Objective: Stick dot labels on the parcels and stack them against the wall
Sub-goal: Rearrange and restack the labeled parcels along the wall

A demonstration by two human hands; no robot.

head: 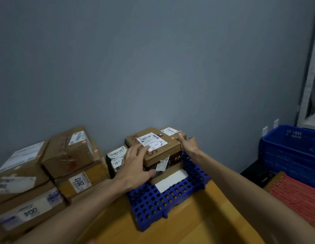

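sitting at the top of a short stack by the grey wall (153, 67), the top parcel (160, 151) is a brown cardboard box with a white shipping label (151, 140) carrying a handwritten mark. under it lie a dark box (177, 158) with pale lettering and a lower carton (168, 173) with a white patch on its near face, all on a blue perforated pallet (158, 205) that rests on a wooden surface (188, 226). the left hand (135, 166) holds the top parcel at its near left corner, fingers laid over the top edge and thumb pressed against the front face. the right hand (190, 145) reaches to the far right corner, index finger straight and touching the box edge just beside an orange dot label (172, 138); the other fingers look curled and grasp nothing. right behind stands a rear parcel (172, 132) with its own label and a second orange dot (180, 131). a small parcel (117, 156) sits just left of the stack. further left, stacked parcels (68, 155) stand against the wall, two showing orange dots, one marked 2017 and one 004. a blue crate (292, 152) and a red mesh mat (297, 194) lie to the right.
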